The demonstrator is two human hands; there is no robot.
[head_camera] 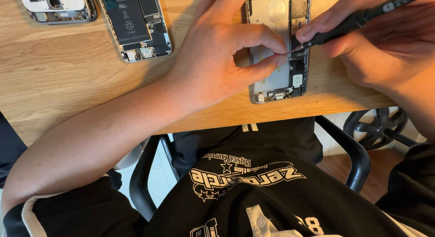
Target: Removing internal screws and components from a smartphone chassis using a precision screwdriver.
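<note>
An opened phone [297,78] lies on the wooden table [68,69] near its front edge, its inner metal plate and small parts showing. My left hand [222,60] rests on the phone's left side, thumb and forefinger pinched close together over it. My right hand [385,42] grips a black screwdriver [344,24], whose thin tip touches the phone's right-hand circuit area, just beside my left fingertips.
A second opened phone with a black battery [136,24] lies at the back left. Another phone shell [59,8] sits at the top left corner. Below the table edge are a black chair's armrests [349,151] and wheeled base [376,126].
</note>
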